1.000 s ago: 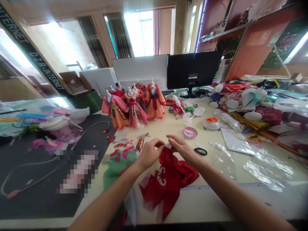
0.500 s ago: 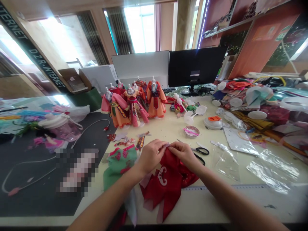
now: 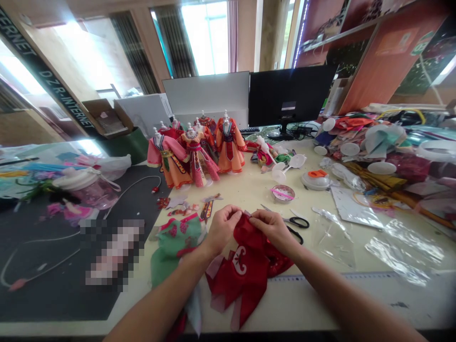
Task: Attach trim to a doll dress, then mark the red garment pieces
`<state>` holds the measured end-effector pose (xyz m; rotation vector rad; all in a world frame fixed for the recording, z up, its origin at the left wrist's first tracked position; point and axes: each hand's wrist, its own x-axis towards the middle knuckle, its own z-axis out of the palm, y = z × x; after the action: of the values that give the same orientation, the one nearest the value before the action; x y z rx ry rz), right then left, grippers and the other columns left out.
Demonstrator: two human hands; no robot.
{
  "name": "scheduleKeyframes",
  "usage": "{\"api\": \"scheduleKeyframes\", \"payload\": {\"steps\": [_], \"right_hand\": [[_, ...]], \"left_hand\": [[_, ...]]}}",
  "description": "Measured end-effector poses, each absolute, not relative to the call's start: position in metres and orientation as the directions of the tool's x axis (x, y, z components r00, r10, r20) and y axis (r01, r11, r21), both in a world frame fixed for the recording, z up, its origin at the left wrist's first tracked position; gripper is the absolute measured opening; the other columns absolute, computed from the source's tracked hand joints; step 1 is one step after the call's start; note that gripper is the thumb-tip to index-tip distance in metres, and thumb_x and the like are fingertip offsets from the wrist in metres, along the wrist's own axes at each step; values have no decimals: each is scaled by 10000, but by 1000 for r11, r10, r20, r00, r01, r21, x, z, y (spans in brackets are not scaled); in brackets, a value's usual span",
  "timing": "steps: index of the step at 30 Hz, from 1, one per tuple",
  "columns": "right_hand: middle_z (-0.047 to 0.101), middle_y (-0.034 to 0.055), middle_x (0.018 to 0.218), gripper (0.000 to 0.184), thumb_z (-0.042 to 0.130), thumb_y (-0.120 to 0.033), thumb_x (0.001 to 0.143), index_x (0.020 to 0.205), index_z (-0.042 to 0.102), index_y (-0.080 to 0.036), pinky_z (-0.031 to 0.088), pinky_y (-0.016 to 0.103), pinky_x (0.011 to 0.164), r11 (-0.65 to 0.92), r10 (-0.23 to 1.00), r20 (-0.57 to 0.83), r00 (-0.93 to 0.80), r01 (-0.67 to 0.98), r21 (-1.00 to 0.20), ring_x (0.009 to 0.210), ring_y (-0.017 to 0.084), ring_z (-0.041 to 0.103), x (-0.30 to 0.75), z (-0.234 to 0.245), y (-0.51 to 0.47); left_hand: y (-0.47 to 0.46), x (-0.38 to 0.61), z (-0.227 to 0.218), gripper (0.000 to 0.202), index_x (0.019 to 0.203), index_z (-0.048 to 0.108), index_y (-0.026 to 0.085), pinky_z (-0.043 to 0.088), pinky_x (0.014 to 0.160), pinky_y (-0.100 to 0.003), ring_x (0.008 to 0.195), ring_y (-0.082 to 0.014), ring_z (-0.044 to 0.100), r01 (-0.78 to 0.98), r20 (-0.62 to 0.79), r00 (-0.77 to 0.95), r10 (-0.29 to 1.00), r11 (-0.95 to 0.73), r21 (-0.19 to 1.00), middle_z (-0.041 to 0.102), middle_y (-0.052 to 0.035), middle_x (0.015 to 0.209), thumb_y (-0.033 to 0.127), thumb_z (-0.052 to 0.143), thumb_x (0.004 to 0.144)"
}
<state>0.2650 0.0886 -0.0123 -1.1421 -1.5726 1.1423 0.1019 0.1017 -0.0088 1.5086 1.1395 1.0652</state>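
A small red doll garment (image 3: pixel 245 266) with a white crescent-like motif hangs from my fingers, its lower end spread over the table. My left hand (image 3: pixel 225 229) pinches its top edge from the left. From the right, my right hand (image 3: pixel 269 228) pinches the same edge between thumb and fingertips, a short way from the left. Behind my right wrist, part of the red cloth with shiny dots is partly hidden. To the left of the garment lies green cloth (image 3: pixel 176 242) with pink patterns, partly under my left forearm. Black-handled scissors (image 3: pixel 298 222) rest just beyond my right hand.
Several dressed doll forms (image 3: pixel 228 147) stand at the back. A small bowl of white bits (image 3: pixel 283 192) sits ahead of my hands. A ruler (image 3: pixel 356 276) lies along the front right. Clear plastic bags (image 3: pixel 402 254) and a heap of cloth (image 3: pixel 370 142) occupy the right; a monitor (image 3: pixel 290 95) stands behind.
My left fingers have shifted slightly left along the garment's top edge, showing more of the red cloth between my hands. The right hand keeps its pinch. The view has moved slightly.
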Motion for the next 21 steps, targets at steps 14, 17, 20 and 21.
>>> {"api": "scheduleKeyframes", "payload": {"steps": [14,17,20,21], "right_hand": [[691,22,785,162,512,-246,820,806,669,-208,446,274,692,358,934,306,-186,427,-830,722,159,603,262,-18,86],[694,44,809,175,497,-225,827,813,671,-209,446,290,710,414,910,361,-204,499,-762,743,172,607,262,-19,85],[688,61,817,180,490,-214,832,833,670,-208,438,305,722,438,898,378,-225,535,-723,757,184,601,263,-20,84],[685,63,811,182,486,-207,833,828,668,-208,435,305,716,444,895,380,-233,548,-709,750,183,597,263,-20,84]], "left_hand": [[103,92,0,148,888,666,189,429,874,-376,881,-192,575,605,578,500,645,-737,301,676,-42,911,170,520,873],[102,92,6,157,869,656,192,350,983,-421,890,-182,577,632,544,559,626,-747,209,678,-28,900,175,501,886],[99,93,12,184,873,646,192,260,1057,-463,922,-185,577,646,501,613,611,-752,128,675,-29,899,170,465,899],[98,93,13,194,874,643,188,239,1067,-476,933,-190,575,647,493,629,601,-756,96,673,-36,901,160,452,899]]}}
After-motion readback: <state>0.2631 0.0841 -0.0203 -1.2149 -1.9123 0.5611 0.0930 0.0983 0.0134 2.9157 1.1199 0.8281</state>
